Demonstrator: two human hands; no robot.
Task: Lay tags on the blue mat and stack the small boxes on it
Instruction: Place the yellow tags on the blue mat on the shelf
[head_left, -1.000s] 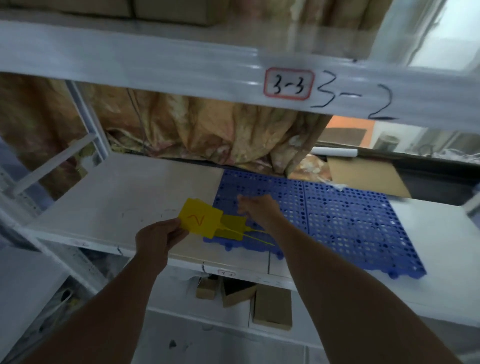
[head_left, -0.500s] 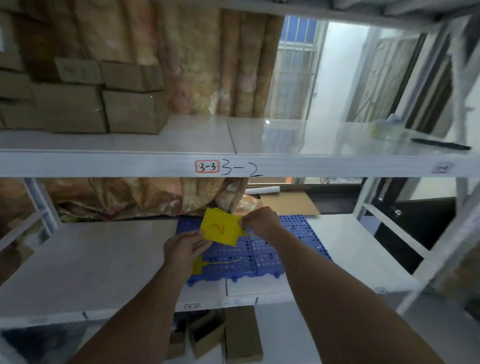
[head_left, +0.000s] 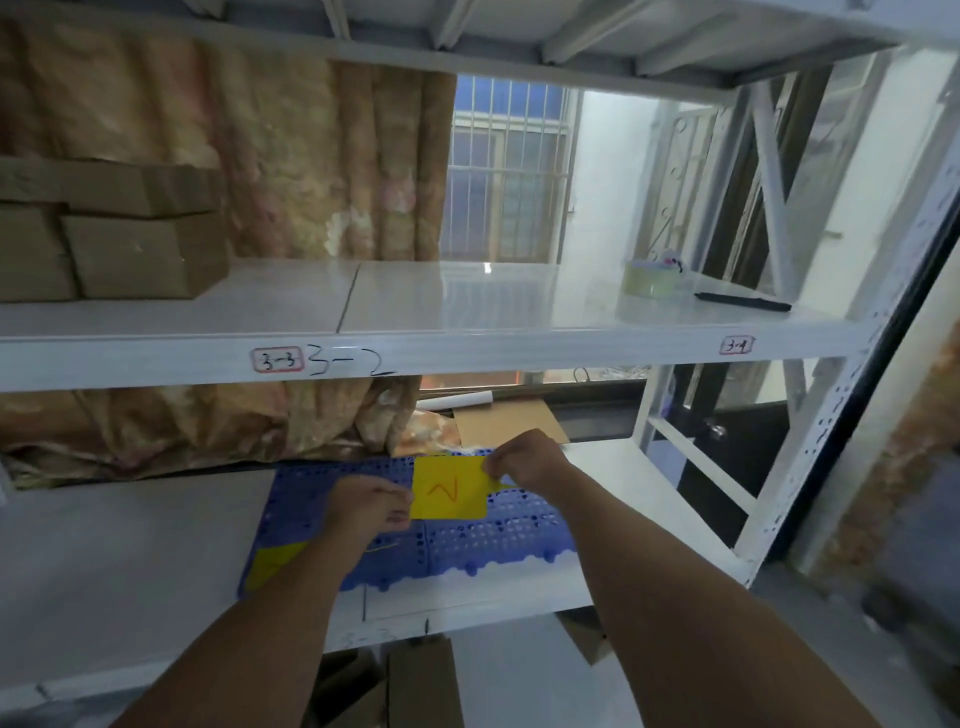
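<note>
A blue perforated mat (head_left: 498, 535) lies on the lower white shelf (head_left: 130, 571). Above its middle I hold a yellow tag (head_left: 449, 488) marked with a red squiggle. My left hand (head_left: 366, 506) pinches its left edge and my right hand (head_left: 524, 462) pinches its upper right corner. A second yellow tag (head_left: 272, 564) lies flat on the mat's front left corner, partly hidden by my left forearm. Brown cardboard boxes (head_left: 135, 244) are stacked at the left of the upper shelf.
The upper shelf (head_left: 467, 306) carries a tape roll (head_left: 652, 278) and a black pen (head_left: 743, 301) at its right. A crumpled curtain (head_left: 208, 421) and flat cardboard (head_left: 506, 421) lie behind the mat. More boxes (head_left: 421, 686) sit under the lower shelf. White uprights (head_left: 852, 374) stand on the right.
My view has tilted up and back, taking in the upper shelf. Both hands now hold the marked tag over the mat's middle; a second tag lies on the mat's front left corner.
</note>
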